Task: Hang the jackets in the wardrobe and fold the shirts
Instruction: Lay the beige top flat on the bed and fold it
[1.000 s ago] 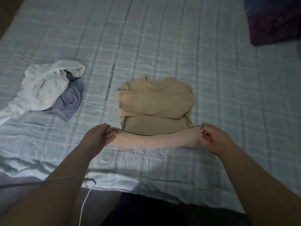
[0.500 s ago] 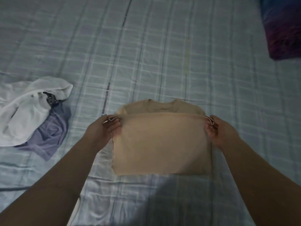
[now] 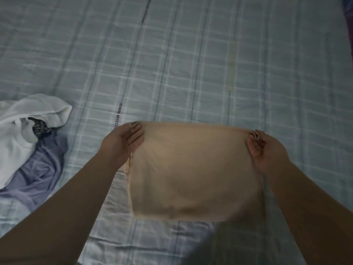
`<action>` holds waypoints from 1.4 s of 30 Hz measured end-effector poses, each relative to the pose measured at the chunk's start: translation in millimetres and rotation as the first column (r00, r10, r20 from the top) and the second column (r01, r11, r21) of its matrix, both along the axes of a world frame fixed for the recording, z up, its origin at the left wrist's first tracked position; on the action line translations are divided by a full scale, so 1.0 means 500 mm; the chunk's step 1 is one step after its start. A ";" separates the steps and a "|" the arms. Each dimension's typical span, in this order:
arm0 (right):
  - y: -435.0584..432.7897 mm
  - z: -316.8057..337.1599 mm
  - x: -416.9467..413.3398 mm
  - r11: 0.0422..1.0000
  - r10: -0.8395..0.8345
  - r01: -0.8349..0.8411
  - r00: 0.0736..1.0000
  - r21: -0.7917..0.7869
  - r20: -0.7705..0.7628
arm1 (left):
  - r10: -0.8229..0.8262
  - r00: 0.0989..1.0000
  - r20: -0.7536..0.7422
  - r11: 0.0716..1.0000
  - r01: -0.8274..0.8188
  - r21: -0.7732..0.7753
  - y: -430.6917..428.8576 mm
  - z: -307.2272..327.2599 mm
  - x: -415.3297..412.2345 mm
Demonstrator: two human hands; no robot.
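Note:
A beige shirt [image 3: 193, 169] lies on the bed as a folded rectangle, its lower half laid over the upper half so the collar is hidden. My left hand [image 3: 122, 142] pinches the hem corner at the far left of the fold. On the far right corner, my right hand [image 3: 267, 150] pinches the other hem corner. Both hands sit at the rectangle's far edge, low over the sheet.
The bed has a pale blue checked sheet [image 3: 191, 64]. A crumpled white garment [image 3: 24, 129] lies over a lilac one [image 3: 40, 175] at the left. A dark purple pillow edge [image 3: 348, 20] shows at the top right.
Both hands carried the shirt's bottom hem away from me, from the near edge up over the chest and then past the collar, folding the shirt in half.

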State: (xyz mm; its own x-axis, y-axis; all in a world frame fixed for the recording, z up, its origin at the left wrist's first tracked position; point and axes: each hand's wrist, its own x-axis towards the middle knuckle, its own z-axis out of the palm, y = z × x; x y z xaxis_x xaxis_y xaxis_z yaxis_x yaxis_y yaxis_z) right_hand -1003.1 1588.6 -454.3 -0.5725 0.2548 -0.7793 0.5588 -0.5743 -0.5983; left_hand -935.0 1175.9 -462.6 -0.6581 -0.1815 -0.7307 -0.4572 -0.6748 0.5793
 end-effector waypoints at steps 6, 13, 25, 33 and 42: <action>-0.014 -0.023 -0.004 0.988 0.075 -0.058 0.990 0.142 -0.117 | -0.028 1.000 0.012 0.937 0.030 -0.349 0.053 -0.034 -0.006; -0.030 -0.071 0.073 -0.261 0.823 -0.330 0.415 0.907 0.388 | -0.650 0.688 0.323 -0.205 0.251 -0.946 0.127 -0.056 0.079; -0.043 -0.120 0.079 -0.627 0.614 -0.360 0.317 0.691 0.723 | -0.473 0.557 0.682 -0.581 0.384 -0.717 0.151 -0.130 0.097; -0.048 -0.046 0.231 -0.582 0.738 -0.148 0.317 0.800 0.596 | -0.559 0.550 0.620 -0.578 0.278 -0.767 0.200 -0.050 0.215; 0.018 -0.100 0.361 -0.609 0.722 -0.167 0.290 0.776 0.629 | -0.574 0.554 0.603 -0.614 0.197 -0.765 0.181 -0.128 0.348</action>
